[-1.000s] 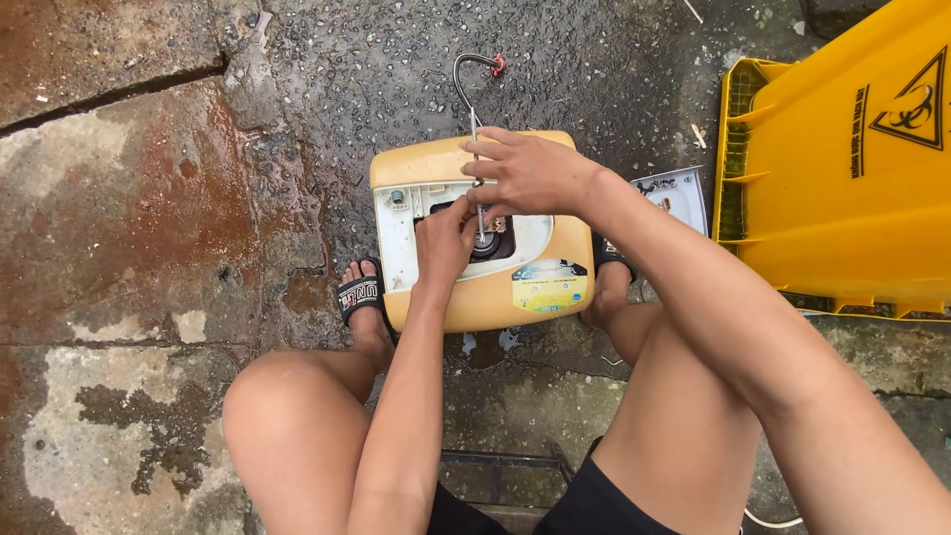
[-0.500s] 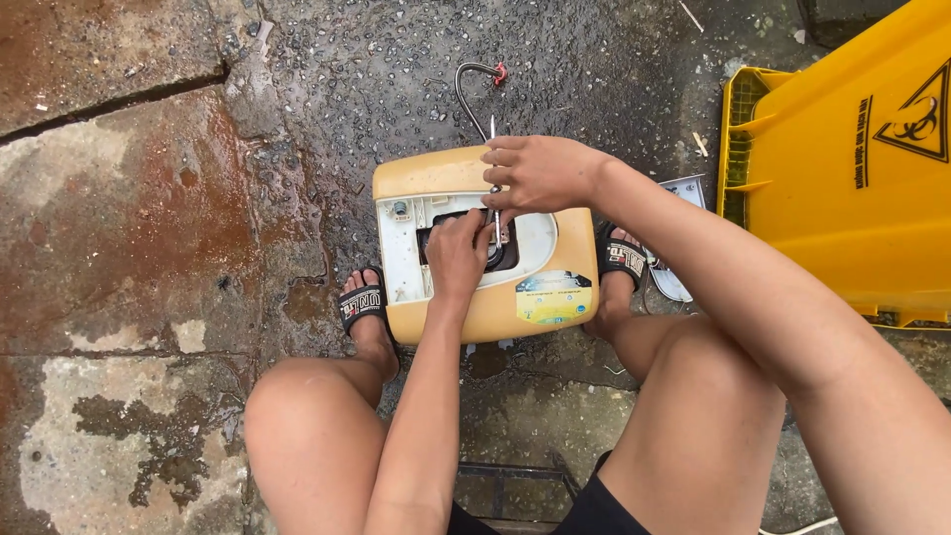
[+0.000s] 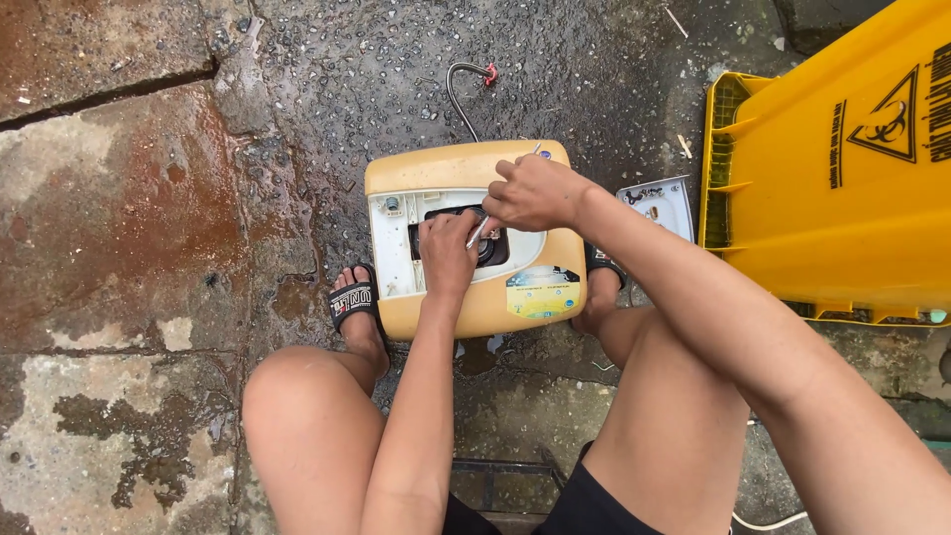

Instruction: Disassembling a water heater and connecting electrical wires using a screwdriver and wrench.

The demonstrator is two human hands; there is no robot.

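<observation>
We see a yellowish appliance casing lying on wet pavement between our feet, its white inner panel exposed. Our right hand grips a thin metal tool angled into the dark central opening. Our left hand is curled at that opening, touching the tool's tip. A yellow bin stands to the right, a grey cover plate beside it.

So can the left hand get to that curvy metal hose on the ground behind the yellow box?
Probably yes. The left hand rests in the yellow box's open middle, and the hose lies on wet ground just beyond it. Only the right hand lies near that path.
</observation>
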